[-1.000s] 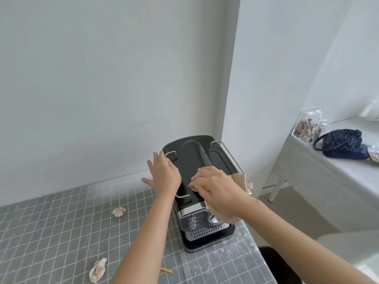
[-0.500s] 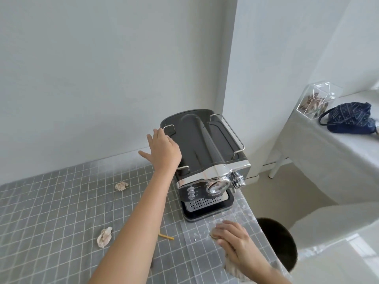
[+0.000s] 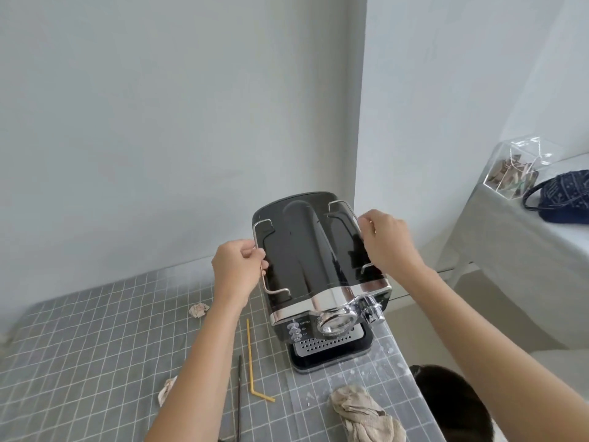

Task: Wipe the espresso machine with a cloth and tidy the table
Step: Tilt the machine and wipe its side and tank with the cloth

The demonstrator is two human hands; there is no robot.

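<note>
Glossy black espresso machine (image 3: pixel 314 263) with chrome front, between both hands. Left hand (image 3: pixel 237 271) and right hand (image 3: pixel 387 240) each grip a wire side rail. Crumpled beige cloth (image 3: pixel 366 416) lies below the right hand.

Your grey grid-patterned table (image 3: pixel 79 362) carries the espresso machine (image 3: pixel 318 275) at its two o'clock corner, a cloth (image 3: pixel 366 416) at five, a yellow straw (image 3: pixel 251 362) centrally, and two paper wads (image 3: pixel 198 310) toward nine.

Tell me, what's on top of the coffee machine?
Two wire rails, one gripped by each hand: left hand, right hand. The espresso machine top is otherwise bare; the hands hide the rails' middles.
</note>
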